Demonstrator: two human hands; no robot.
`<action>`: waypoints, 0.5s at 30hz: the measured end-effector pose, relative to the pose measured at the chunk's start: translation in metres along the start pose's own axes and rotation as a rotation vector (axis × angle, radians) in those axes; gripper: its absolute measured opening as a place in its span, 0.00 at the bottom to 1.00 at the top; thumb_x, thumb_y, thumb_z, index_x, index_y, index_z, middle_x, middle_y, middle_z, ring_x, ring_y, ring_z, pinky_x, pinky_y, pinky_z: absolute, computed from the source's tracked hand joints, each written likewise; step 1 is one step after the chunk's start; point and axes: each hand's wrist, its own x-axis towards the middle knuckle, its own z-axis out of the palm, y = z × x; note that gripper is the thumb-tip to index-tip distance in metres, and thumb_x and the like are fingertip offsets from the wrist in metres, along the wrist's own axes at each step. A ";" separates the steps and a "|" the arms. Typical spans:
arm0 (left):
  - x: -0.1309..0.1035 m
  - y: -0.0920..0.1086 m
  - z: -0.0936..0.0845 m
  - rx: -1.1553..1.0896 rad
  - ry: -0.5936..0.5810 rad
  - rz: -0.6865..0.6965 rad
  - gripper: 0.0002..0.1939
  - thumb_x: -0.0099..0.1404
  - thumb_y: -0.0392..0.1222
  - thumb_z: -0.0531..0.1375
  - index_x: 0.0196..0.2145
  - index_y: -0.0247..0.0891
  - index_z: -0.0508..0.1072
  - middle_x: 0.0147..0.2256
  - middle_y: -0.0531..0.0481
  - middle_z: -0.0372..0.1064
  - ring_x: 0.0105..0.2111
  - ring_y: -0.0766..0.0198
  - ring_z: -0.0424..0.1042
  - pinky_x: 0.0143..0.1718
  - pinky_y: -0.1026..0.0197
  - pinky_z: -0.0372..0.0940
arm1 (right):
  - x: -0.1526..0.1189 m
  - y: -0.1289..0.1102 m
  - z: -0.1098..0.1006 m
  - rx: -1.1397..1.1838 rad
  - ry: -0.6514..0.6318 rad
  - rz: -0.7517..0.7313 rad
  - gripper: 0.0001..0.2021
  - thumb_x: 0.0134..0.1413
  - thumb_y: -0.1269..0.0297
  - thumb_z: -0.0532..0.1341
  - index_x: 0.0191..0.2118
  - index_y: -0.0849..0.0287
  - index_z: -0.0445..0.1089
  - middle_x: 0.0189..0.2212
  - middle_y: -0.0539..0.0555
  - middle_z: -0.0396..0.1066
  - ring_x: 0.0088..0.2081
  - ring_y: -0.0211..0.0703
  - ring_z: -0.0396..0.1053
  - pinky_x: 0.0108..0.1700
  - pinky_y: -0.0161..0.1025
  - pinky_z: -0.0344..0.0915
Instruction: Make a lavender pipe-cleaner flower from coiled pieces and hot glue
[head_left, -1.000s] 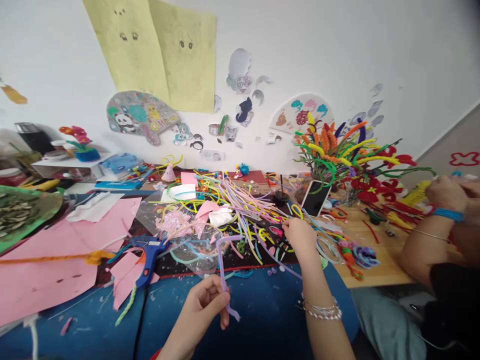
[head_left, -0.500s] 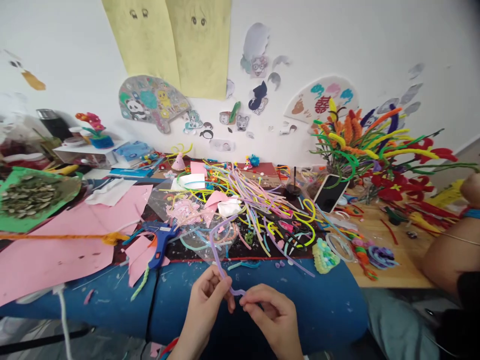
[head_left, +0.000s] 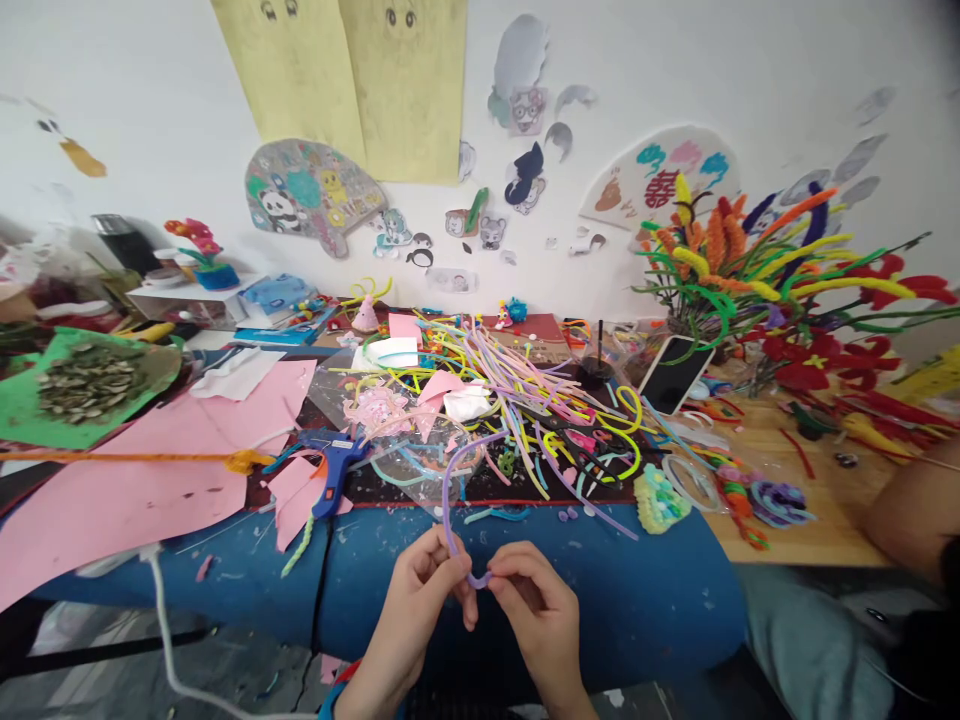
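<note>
A light purple pipe cleaner (head_left: 448, 500) arches up from my hands over the front edge of the table, its far end curving right. My left hand (head_left: 429, 590) pinches it between thumb and index finger. Close beside, my right hand (head_left: 534, 600) pinches its near end with thumb and fingertips. Between the two hands the purple stem bends in a small U shape. Ahead lies a heap of pastel and yellow pipe cleaners (head_left: 517, 375) on the dark mat.
A blue hot glue gun (head_left: 339, 478) lies left, near pink paper (head_left: 142, 480). A phone (head_left: 675, 373) leans before a pipe cleaner bouquet (head_left: 739, 255). Black-handled scissors (head_left: 600, 462) lie in the heap. Another person's arm (head_left: 911, 515) rests at the right.
The view has shifted slightly, so the scene sits a little further right and the wall slightly higher. My right hand has come closer to my left, and the purple stem's bend is tighter.
</note>
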 end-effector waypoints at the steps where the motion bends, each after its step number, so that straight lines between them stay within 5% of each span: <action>1: 0.000 0.001 0.000 -0.006 -0.004 -0.013 0.14 0.59 0.47 0.66 0.26 0.36 0.67 0.17 0.58 0.64 0.14 0.70 0.65 0.16 0.69 0.60 | 0.000 0.001 -0.001 -0.008 -0.006 -0.002 0.03 0.54 0.69 0.66 0.31 0.55 0.77 0.29 0.53 0.74 0.32 0.42 0.74 0.34 0.35 0.74; 15: -0.010 0.002 -0.007 -0.136 -0.029 -0.116 0.15 0.58 0.46 0.67 0.25 0.35 0.67 0.19 0.58 0.63 0.13 0.73 0.63 0.15 0.71 0.59 | -0.009 0.006 0.000 -0.084 -0.183 -0.118 0.02 0.56 0.68 0.66 0.33 0.54 0.75 0.30 0.52 0.74 0.33 0.42 0.73 0.36 0.37 0.71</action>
